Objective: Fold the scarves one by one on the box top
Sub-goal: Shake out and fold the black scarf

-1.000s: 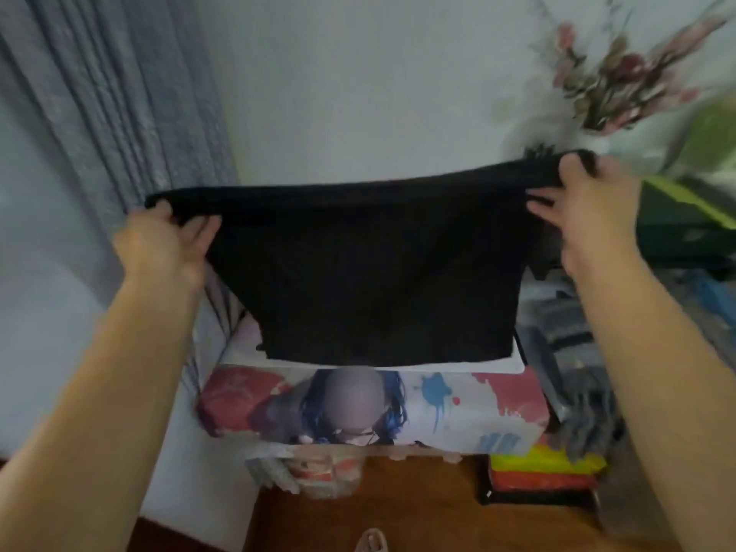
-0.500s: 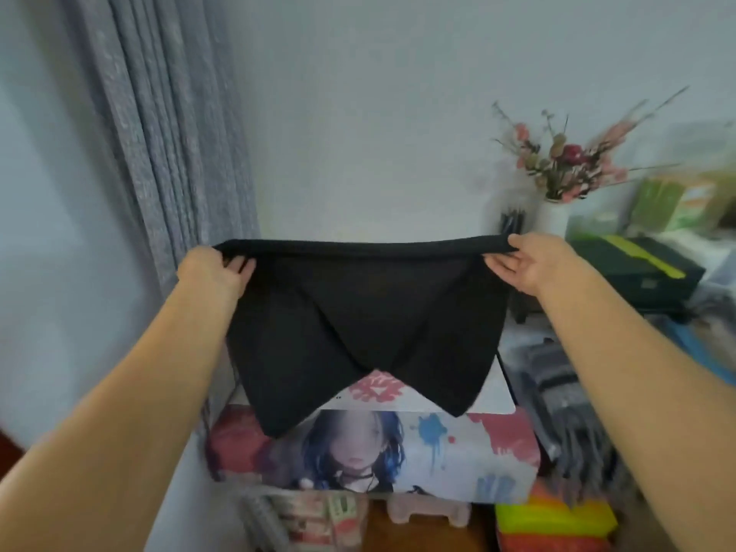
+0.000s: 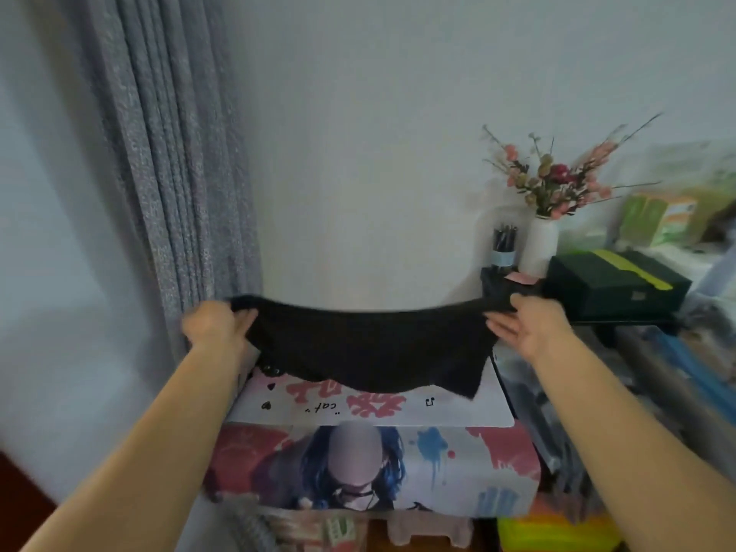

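Two bare hands stretch soft black knit scarf [image 3: 370, 348] w/ top edge taut, left hand [image 3: 215, 324] pinching left corner, right hand [image 3: 525, 326] gripping right corner, lower edge draping onto white printed box top [image 3: 370, 408], grey curtain [image 3: 179, 161] behind at left

You have a single view, worn on your head, looking forward and down along both forearms. Your left hand [image 3: 217, 324] and right hand [image 3: 531, 326] sit mid-frame at arm's reach; beyond them stands the wall [image 3: 378, 153].
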